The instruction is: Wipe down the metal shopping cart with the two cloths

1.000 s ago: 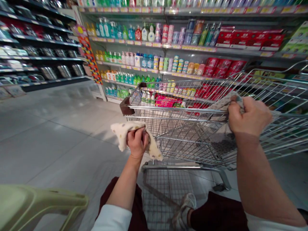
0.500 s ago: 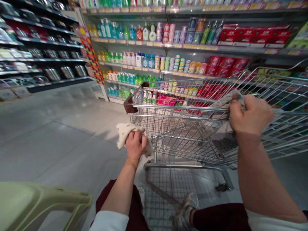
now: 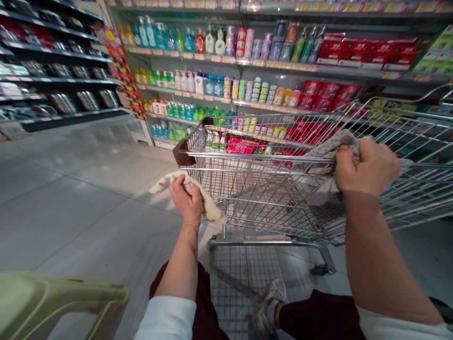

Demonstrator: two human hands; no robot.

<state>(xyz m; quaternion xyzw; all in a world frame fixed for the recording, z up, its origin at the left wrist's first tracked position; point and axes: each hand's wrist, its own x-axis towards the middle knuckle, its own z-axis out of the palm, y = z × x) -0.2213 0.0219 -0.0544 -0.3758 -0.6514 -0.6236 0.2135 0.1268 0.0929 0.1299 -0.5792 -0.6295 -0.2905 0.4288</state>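
A metal wire shopping cart [image 3: 255,194] stands in front of me, with a brown plastic corner piece [image 3: 184,153] at its left end. My left hand [image 3: 187,198] is closed on a cream cloth [image 3: 212,208] with small spots, just left of the cart's side. The cloth's ends hang out on both sides of the fingers. On the right, my right hand [image 3: 368,165] grips the cart's top rail through a grey patterned cloth [image 3: 327,146]. Part of that cloth drapes down along the wires; the fingertips are partly hidden.
Store shelves [image 3: 212,59] with bottles, tins and red boxes run behind the cart. Shelves of metal pots [image 3: 63,101] stand at far left. A pale green plastic stool [image 3: 71,293] is at lower left. My shoe [image 3: 269,302] rests on the tiled floor [image 3: 88,189] beside the cart's lower frame.
My left hand has moved left and up, and the cream cloth is now spread wider around it. The right hand stays on the rail. The view has shifted slightly.
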